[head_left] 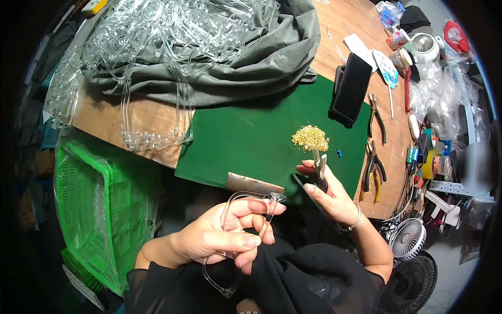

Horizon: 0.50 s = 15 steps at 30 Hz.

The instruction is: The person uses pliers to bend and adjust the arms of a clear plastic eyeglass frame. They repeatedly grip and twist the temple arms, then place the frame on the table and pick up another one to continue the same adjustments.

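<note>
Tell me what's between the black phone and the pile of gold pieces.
Nothing but bare green mat lies between the black phone and the gold pieces, as the head view shows.

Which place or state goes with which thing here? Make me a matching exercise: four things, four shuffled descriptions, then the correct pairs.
Things
1. Lone clear frame
2. Gold pieces
3. Phone
4. Plastic basket

Descriptions
A. Bright green, at the left of the picture
B. Held in the left hand
C. Screen dark, by the upper right of the green mat
D. Heaped loose on the mat

Right pairs: 1-B, 2-D, 3-C, 4-A
</note>
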Available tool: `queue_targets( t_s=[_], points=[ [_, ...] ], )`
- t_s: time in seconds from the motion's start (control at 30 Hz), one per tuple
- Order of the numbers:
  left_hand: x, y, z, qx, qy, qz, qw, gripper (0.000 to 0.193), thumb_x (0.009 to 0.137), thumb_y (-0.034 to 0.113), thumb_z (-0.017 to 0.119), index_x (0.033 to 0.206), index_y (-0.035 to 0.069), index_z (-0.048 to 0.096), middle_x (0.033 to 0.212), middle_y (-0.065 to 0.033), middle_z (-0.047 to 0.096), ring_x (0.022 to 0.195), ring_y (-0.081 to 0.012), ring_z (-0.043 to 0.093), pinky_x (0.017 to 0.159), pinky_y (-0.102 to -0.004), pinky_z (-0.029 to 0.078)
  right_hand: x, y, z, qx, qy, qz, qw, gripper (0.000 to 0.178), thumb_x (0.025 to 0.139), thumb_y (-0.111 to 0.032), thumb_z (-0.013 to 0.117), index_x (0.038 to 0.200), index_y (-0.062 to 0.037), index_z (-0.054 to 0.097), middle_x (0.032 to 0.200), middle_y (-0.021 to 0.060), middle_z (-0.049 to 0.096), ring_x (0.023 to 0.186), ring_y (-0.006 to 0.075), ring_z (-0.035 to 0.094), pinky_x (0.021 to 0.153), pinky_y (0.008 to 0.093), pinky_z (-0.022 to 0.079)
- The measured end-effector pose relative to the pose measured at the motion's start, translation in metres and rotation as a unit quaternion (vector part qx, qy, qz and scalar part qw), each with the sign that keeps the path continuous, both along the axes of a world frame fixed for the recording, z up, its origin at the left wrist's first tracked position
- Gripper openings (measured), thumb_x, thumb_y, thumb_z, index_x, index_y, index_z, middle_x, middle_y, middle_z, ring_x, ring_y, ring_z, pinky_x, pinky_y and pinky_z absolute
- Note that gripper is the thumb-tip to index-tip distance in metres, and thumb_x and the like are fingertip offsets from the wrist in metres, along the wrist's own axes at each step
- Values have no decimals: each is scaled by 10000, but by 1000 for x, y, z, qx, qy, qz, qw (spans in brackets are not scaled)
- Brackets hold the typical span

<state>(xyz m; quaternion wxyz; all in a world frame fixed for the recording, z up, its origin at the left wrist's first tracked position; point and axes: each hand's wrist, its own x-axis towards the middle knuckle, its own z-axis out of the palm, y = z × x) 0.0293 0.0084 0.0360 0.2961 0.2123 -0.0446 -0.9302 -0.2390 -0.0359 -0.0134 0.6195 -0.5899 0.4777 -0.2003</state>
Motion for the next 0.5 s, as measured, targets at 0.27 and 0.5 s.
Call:
queue_targets(
  t_s=[0.27, 0.5],
  points=[
    [1, -5, -2, 36, 9, 3, 999, 573, 804, -23, 555, 1340, -9, 352, 956, -151, 562, 535, -157, 549, 524, -319, 544, 10, 1, -12, -74, 53, -42, 995, 242, 855, -165, 618, 1027, -19, 531, 885, 76, 604, 811, 134, 565, 755, 285, 458],
    [-13, 13, -5, -197, -175, 47, 964, 485, 845, -99, 517, 1302, -18, 376, 1053, -174, 575, 733, -158, 627, 683, -292, 544, 17, 7, -14, -120, 112, -37, 986, 141, 831, -129, 625, 846, -29, 526, 623, 24, 458, 591, 78, 425, 552, 260, 392]
  ],
)
